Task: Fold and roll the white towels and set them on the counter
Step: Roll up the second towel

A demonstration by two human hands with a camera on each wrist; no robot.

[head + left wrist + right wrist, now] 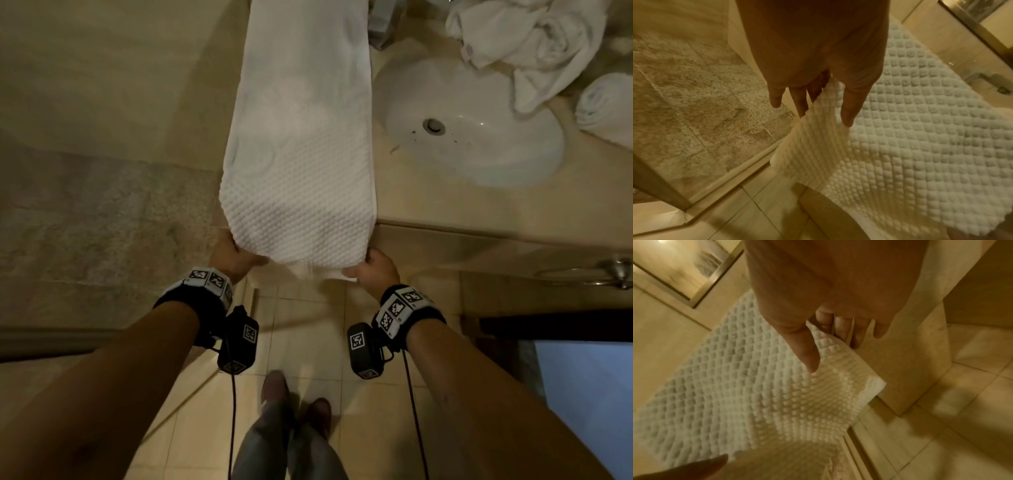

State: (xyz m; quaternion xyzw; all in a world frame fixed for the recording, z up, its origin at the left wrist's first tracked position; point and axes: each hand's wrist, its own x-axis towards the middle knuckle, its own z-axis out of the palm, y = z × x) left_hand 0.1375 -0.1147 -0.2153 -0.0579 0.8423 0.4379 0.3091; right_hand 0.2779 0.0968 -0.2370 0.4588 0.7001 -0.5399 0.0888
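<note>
A long white waffle-textured towel [301,137] lies folded into a strip on the beige counter [445,202], its near end hanging over the front edge. My left hand [236,255] pinches the near left corner of the towel [900,129], thumb on top and fingers underneath. At the near right corner my right hand [371,270] pinches the towel [735,386] the same way. A rolled white towel [606,106] sits on the counter at the far right. Behind the sink lies a heap of loose white towels [527,37].
A white oval sink [479,137] is set into the counter right of the strip. A metal handle [613,270] sticks out below the counter edge at right. Tiled floor [308,325] and my own legs [284,438] are below.
</note>
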